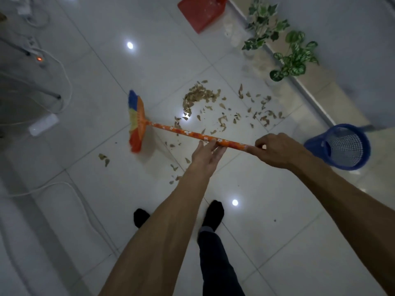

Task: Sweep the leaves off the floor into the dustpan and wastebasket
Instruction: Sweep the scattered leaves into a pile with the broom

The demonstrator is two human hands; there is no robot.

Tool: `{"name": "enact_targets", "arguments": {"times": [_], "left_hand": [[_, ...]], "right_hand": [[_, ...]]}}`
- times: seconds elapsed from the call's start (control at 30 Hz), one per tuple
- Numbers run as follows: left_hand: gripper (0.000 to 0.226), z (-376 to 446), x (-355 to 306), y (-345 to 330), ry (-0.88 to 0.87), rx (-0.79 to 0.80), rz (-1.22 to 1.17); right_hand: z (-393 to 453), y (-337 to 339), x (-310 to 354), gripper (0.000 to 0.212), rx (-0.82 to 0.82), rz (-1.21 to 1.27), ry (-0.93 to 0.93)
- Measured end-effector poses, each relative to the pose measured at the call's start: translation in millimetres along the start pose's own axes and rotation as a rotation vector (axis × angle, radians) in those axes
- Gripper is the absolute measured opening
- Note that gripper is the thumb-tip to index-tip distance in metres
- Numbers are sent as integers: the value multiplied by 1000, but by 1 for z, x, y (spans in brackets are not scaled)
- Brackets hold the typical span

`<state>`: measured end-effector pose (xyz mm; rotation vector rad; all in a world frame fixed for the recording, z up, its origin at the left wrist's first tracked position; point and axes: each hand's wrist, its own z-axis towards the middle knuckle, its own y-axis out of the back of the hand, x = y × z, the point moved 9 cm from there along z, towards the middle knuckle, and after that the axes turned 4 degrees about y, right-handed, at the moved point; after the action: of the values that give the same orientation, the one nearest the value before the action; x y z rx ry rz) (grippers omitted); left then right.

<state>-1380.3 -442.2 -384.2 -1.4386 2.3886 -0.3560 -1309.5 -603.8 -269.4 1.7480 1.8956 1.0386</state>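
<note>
My right grip (pixel 275 149) curls around the broom (pixel 192 133) handle; my left grip (pixel 206 154) rests nearly flat against it. Leaves (pixel 201 97) lie beyond, wastebasket (pixel 342 146) just right, dustpan (pixel 202 12) far ahead. Gathering continues; next, sweep strays inward.

The leaves (pixel 205 103) lie scattered on the floor (pixel 277 221), between the broom head (pixel 136 122) on the left and the wastebasket (pixel 339 146) on the right. The dustpan (pixel 201 11) lies beyond them, with plants (pixel 277 39) along the wall to its right.
</note>
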Motion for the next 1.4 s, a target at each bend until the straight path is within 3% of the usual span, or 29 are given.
{"name": "enact_targets", "arguments": {"times": [0.17,0.53,0.73,0.9,1.03,1.2,1.4], "left_hand": [[35,-19,-59,42,-34,-45,-42],[29,-31,-162,171,-77,-100,-243],[30,-5,-171,217,-37,-154,-281],[76,6,-165,181,-73,-92,-295],[71,16,-141,126,-36,-50,-273],[39,31,-89,41,46,-16,-205],[35,29,-23,-64,63,36,-176]], "right_hand": [[25,5,79,68,41,18,89],[66,-47,243,62,217,-55,172],[91,-81,289,50,101,-281,112],[81,-51,275,50,15,-425,80],[78,-12,237,47,-12,-492,59],[68,41,158,44,-63,-537,25],[39,96,61,44,-158,-625,75]]}}
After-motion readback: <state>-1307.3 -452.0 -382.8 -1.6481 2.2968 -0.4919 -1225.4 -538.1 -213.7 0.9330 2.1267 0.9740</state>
